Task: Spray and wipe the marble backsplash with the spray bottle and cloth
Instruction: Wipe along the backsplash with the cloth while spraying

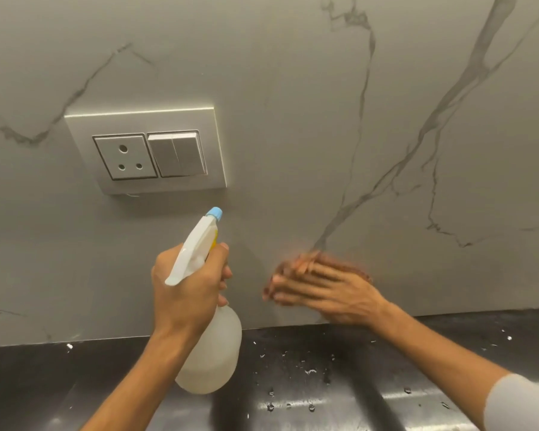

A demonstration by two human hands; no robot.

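Observation:
The grey marble backsplash (293, 113), veined in dark grey, fills most of the head view. My left hand (184, 287) grips the neck of a translucent white spray bottle (213, 346). One finger lies at the trigger, and the blue nozzle points up at the wall just below the switch plate. To the right, my right hand (327, 290) lies flat against the lower backsplash and is motion-blurred. It presses a reddish-brown cloth (366, 277) to the marble; only the cloth's edges show around the fingers.
A silver plate with a three-pin socket and two switches (143, 150) is set in the wall at upper left, just above the nozzle. Below the wall runs a glossy black countertop (308, 368) dotted with water droplets.

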